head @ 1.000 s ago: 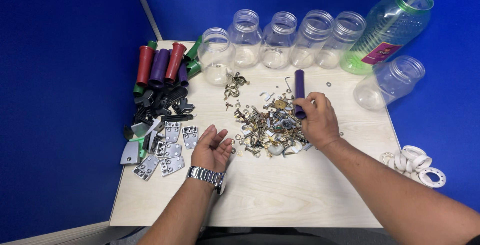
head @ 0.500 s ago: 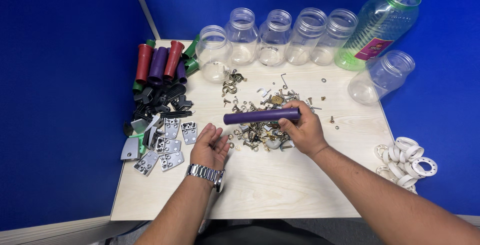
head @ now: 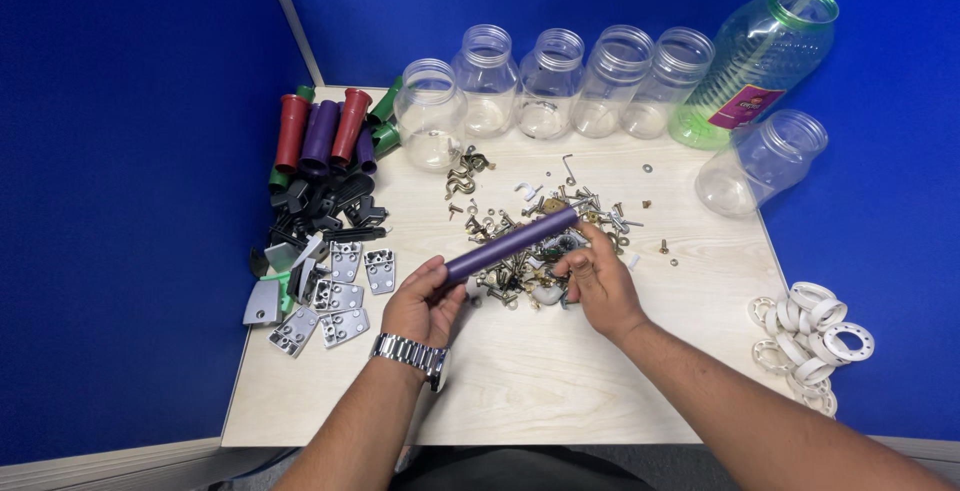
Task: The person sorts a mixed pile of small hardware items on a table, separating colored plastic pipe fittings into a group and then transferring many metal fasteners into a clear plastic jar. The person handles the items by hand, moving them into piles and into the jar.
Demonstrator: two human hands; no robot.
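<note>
bare table (head: 560, 391) near edge (passable), jars (head: 585, 76) block the back, hardware pile (head: 530, 221) mid-table

Seen from above, a left hand (head: 425, 303) wearing a metal watch (head: 408, 354) grips one end of a purple tube (head: 510, 245), held slanted over a pile of screws and hooks (head: 530, 221) on a pale wooden table (head: 560, 381). The right hand (head: 598, 281) rests on the pile, fingers curled. Clear jars (head: 555, 81) line the far edge; white rings (head: 812, 336) lie at right.

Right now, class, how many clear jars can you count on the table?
6: five upright in a back row, one on its side at right. The green bottle isn't counted.
</note>
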